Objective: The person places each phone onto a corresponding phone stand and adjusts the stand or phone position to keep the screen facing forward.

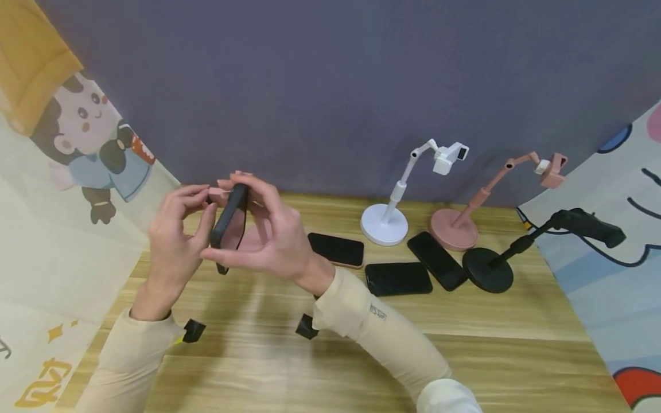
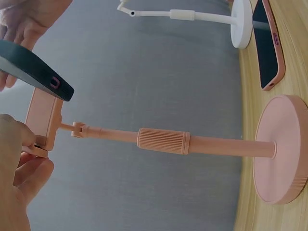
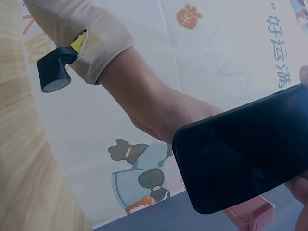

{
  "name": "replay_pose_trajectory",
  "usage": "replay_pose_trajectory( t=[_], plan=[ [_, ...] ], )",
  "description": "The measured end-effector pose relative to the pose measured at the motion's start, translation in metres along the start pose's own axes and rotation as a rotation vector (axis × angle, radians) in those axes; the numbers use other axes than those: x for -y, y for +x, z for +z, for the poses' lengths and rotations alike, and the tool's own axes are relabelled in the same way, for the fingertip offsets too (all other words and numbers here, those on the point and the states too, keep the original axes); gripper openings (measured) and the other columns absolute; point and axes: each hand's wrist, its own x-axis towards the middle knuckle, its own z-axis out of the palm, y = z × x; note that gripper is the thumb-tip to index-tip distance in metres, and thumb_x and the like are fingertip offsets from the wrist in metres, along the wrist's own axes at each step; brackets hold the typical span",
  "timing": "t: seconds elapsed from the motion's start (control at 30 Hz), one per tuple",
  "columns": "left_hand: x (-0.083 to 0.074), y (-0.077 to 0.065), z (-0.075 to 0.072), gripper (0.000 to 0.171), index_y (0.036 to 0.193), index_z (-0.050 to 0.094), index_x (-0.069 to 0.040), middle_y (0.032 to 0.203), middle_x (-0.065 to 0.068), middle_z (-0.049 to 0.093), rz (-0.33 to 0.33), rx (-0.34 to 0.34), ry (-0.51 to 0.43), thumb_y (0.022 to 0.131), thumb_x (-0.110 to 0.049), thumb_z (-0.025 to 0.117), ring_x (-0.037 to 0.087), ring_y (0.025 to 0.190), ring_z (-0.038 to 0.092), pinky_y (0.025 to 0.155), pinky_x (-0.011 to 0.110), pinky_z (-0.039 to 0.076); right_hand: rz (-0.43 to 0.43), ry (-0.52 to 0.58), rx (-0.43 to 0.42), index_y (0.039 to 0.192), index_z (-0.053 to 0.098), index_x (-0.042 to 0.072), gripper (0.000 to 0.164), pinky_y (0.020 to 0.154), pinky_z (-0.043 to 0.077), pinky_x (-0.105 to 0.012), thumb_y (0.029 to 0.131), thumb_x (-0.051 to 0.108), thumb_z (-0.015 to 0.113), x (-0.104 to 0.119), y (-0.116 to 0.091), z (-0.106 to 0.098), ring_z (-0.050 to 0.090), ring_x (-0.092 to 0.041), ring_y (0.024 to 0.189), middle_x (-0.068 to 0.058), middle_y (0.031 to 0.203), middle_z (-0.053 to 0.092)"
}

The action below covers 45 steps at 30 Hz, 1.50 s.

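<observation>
My right hand [image 1: 281,235] grips a phone in a dark case [image 1: 229,221], tilted on edge with its screen [image 3: 245,151] showing in the right wrist view. Beside it, my left hand [image 1: 172,241] pinches the lower end of a pink phone stand's clamp [image 2: 42,118]. The phone is right at the clamp; whether it is seated inside cannot be seen. From the clamp, the pink stand's pole [image 2: 163,141] leads to a round base [image 2: 284,149] on the table. In the head view, the hands and phone hide most of this stand.
To the right stand a white phone stand [image 1: 384,223], another pink stand [image 1: 454,229] and a black stand [image 1: 488,269]. Three phones lie near them: one pink-edged [image 1: 337,250], one black [image 1: 399,279], one slanted [image 1: 438,261]. A grey wall panel [image 1: 330,103] rises behind the wooden table [image 1: 248,367].
</observation>
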Motion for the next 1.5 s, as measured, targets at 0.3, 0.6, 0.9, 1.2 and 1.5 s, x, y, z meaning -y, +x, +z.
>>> replay_pose_trajectory(
  t=[0.3, 0.6, 0.9, 1.2, 1.5],
  plan=[
    [-0.004, 0.0, -0.002, 0.021, 0.099, 0.061, 0.014, 0.108, 0.023, 0.062, -0.002, 0.015, -0.015, 0.079, 0.012, 0.064, 0.027, 0.091, 0.062, 0.087, 0.013, 0.047, 0.071, -0.105, -0.007, 0.125, 0.032, -0.022, 0.082, 0.092, 0.049, -0.027, 0.06, -0.006, 0.08, -0.002, 0.002, 0.003, 0.057, -0.026, 0.107, -0.035, 0.12, 0.05],
    [-0.022, 0.007, -0.008, 0.027, 0.1, 0.059, 0.017, 0.106, 0.027, 0.062, 0.001, 0.027, 0.016, 0.075, 0.013, 0.067, 0.029, 0.088, 0.061, 0.089, 0.01, 0.044, 0.155, -0.255, -0.026, 0.134, 0.032, -0.01, 0.087, 0.079, 0.051, -0.017, 0.066, 0.011, 0.081, -0.017, -0.003, 0.007, 0.06, -0.011, 0.096, -0.024, 0.128, 0.051],
    [-0.009, 0.004, -0.006, 0.028, 0.099, 0.062, 0.013, 0.105, 0.023, 0.065, 0.007, 0.016, 0.047, 0.072, 0.012, 0.07, 0.029, 0.094, 0.061, 0.089, 0.017, 0.048, 0.183, -0.291, -0.08, 0.137, 0.032, -0.004, 0.093, 0.069, 0.05, -0.014, 0.064, 0.019, 0.084, -0.039, -0.009, 0.014, 0.058, -0.007, 0.081, -0.018, 0.128, 0.052],
    [-0.004, 0.004, -0.004, 0.022, 0.093, 0.065, 0.008, 0.103, 0.017, 0.067, 0.033, 0.012, 0.085, 0.074, 0.004, 0.073, 0.027, 0.092, 0.063, 0.079, 0.036, 0.055, 0.086, -0.453, -0.198, 0.137, 0.037, -0.003, 0.093, 0.058, 0.043, -0.013, 0.063, 0.029, 0.083, -0.045, -0.011, 0.019, 0.047, -0.007, 0.066, -0.012, 0.104, 0.056],
    [-0.006, 0.005, -0.008, 0.015, 0.084, 0.059, 0.008, 0.103, 0.018, 0.066, 0.043, 0.039, 0.102, 0.075, 0.005, 0.071, 0.027, 0.093, 0.061, 0.07, 0.045, 0.051, -0.021, -0.64, -0.265, 0.139, 0.036, -0.009, 0.101, 0.058, 0.041, -0.016, 0.062, 0.037, 0.083, -0.051, -0.009, 0.024, 0.047, -0.015, 0.071, -0.014, 0.092, 0.058]
  ],
)
